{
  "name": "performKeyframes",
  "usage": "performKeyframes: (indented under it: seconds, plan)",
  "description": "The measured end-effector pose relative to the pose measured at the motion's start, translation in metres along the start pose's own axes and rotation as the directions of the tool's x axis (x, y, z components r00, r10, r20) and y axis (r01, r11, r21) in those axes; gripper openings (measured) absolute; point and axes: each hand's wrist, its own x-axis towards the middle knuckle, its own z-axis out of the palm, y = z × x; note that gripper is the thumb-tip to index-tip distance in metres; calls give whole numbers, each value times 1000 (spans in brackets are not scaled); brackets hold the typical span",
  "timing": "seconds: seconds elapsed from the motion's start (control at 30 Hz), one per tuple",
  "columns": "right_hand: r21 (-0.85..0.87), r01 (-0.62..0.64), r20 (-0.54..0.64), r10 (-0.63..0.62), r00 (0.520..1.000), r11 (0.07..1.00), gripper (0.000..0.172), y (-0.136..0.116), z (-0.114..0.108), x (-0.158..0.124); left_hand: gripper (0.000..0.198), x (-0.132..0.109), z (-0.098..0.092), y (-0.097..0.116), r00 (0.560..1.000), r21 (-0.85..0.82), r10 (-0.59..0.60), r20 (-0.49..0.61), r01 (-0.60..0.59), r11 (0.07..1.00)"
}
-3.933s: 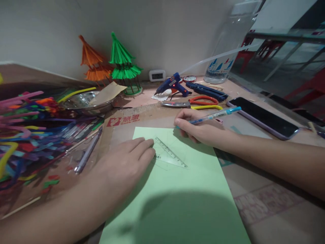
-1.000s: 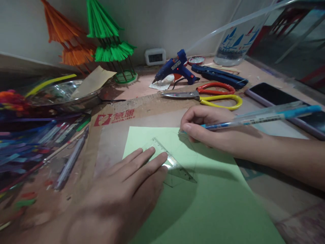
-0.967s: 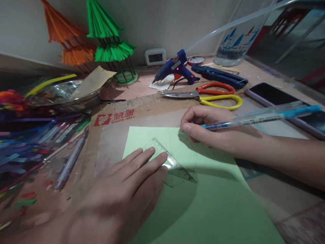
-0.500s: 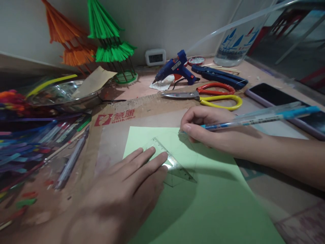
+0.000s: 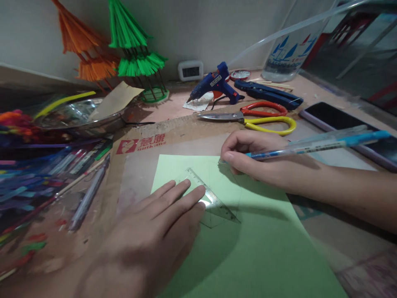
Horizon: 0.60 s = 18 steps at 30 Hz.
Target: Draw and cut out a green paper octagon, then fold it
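The flat left hand [image 5: 155, 223], gripping nothing, rests on the ruler [image 5: 218, 205], which may slide over the paper [image 5: 251, 252] under weak pressure, while the right hand [image 5: 259, 161] pinches the pen [image 5: 322, 145].

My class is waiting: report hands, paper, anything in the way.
Left hand on set square. Right hand holds pen. Green paper beneath both. Scissors lie off it.

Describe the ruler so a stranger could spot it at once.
Find the large green sheet. Toward its far end, the left hand rests fingers on the clear ruler. Unlike the blue pen in the right hand, it is flat and triangular, with marks along one edge.
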Motion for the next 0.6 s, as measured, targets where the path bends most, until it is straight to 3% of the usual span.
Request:
performKeyframes:
  seconds: [0.43, 0.6]
  plan:
    - [2, 5, 23, -6, 1000, 1000, 18, -1, -2, -1, 36, 4, 0, 1, 999, 19, 35, -31, -34, 999]
    - [5, -4, 28, 4, 1000, 1000, 17, -1, -2, -1, 38, 1, 2, 1, 999, -19, -45, -30, 45, 999]
